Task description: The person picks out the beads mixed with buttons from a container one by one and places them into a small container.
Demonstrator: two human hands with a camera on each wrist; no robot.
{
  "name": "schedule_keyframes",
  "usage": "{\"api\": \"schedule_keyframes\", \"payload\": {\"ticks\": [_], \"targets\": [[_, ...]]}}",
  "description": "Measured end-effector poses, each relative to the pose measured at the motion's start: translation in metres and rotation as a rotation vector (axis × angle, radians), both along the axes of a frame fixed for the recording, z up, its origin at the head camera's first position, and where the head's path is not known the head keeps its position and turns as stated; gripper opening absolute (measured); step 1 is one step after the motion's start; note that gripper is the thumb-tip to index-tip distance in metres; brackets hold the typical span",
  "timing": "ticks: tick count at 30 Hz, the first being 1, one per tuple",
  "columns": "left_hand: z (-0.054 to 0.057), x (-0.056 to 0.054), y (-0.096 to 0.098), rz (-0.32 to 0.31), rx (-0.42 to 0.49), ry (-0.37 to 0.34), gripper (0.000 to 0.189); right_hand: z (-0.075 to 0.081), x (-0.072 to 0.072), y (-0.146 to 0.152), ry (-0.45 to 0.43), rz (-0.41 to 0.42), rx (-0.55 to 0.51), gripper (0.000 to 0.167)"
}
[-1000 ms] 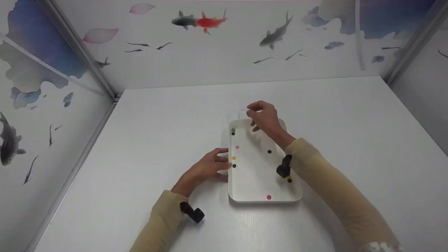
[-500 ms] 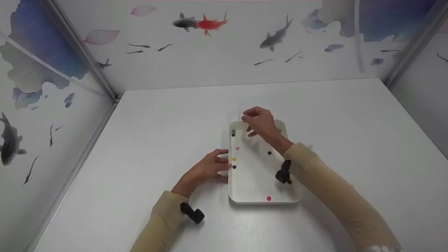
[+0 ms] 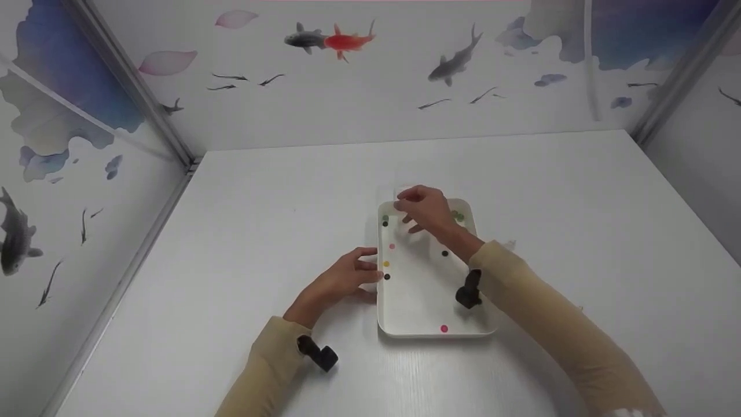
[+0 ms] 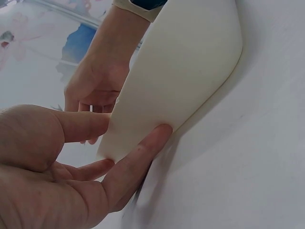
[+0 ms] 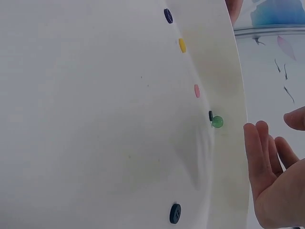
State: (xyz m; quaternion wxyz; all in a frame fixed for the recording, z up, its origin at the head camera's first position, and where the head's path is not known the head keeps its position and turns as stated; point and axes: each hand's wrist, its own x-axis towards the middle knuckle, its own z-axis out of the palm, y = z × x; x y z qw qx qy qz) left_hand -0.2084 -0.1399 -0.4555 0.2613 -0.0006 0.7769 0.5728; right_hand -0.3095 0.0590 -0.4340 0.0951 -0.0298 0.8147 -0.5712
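A white tray (image 3: 428,295) lies on the table with small coloured buttons scattered in it. My left hand (image 3: 345,274) presses extended fingers against the tray's left wall; the left wrist view shows thumb and fingertips touching that wall. Over the tray's far end hovers my right hand (image 3: 427,211), its fingers loosely bent and nothing visible in them. Along the left wall lie a green button (image 5: 218,122), a pink button (image 5: 197,91), a yellow button (image 5: 182,45) and dark ones. A black button (image 5: 175,213) sits farther in, and a bright pink button (image 3: 444,328) near the front.
Several green buttons (image 3: 458,216) lie in the far right corner of the tray. Behind the tray, faint outlines of a clear object (image 3: 402,184) show beside the right hand. Walls with painted fish (image 3: 454,58) enclose the white table (image 3: 278,214).
My right hand has moved left and toward me over the tray's far end, uncovering the green buttons in the far right corner. The left hand stays at the tray's wall.
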Motion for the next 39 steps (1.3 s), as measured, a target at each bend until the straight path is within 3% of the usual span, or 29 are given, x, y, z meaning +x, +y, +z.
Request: {"api": "schedule_keyframes", "payload": {"ticks": [7, 18, 26, 39], "targets": [[0.001, 0.001, -0.001, 0.001, 0.007, -0.003, 0.062, -0.002, 0.003, -0.003, -0.029, 0.049, 0.03, 0.036], [0.0, 0.001, -0.003, -0.006, 0.032, -0.009, 0.063, -0.004, 0.006, -0.005, -0.079, 0.057, 0.009, 0.036], [0.0, 0.001, -0.003, -0.001, 0.022, -0.011, 0.062, -0.009, 0.004, -0.005, -0.112, 0.078, 0.02, 0.038], [-0.003, -0.001, -0.002, -0.005, 0.085, -0.02, 0.063, -0.018, -0.001, -0.005, -0.141, 0.065, 0.037, 0.043]]}}
